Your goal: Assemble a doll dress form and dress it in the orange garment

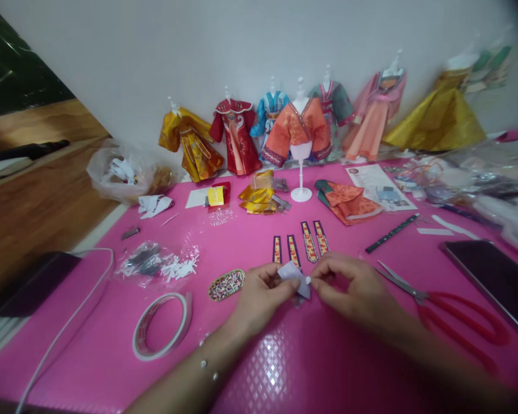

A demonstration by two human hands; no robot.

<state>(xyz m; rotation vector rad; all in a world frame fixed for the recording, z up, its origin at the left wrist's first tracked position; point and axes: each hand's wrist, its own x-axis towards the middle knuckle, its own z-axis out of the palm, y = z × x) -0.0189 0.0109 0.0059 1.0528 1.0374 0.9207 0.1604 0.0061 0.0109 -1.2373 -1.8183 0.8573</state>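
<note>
Between thumb and fingers, my left hand [261, 293] grips a small pale lavender square [290, 275]; whether it is paper or cloth I cannot tell. At the square's right corner, my right hand [349, 284] pinches a tiny white piece [308, 280]. Just beyond my fingers lie several dark-edged strips with a yellow and red pattern [309, 242]. An oval dish of small multicoloured beads or sequins [227, 285] is left of my left hand. Red-handled scissors [418, 294] lie with open blades to the right of my right hand.
A tape roll [138, 333] and a bag of white bits [147, 259] lie at left on the pink table [242, 379]. A phone [492, 282] is at right. Along the wall stand several small dressed mannequins, one in an orange top [300, 129] in front. A folded orange garment [349, 201] lies nearby.
</note>
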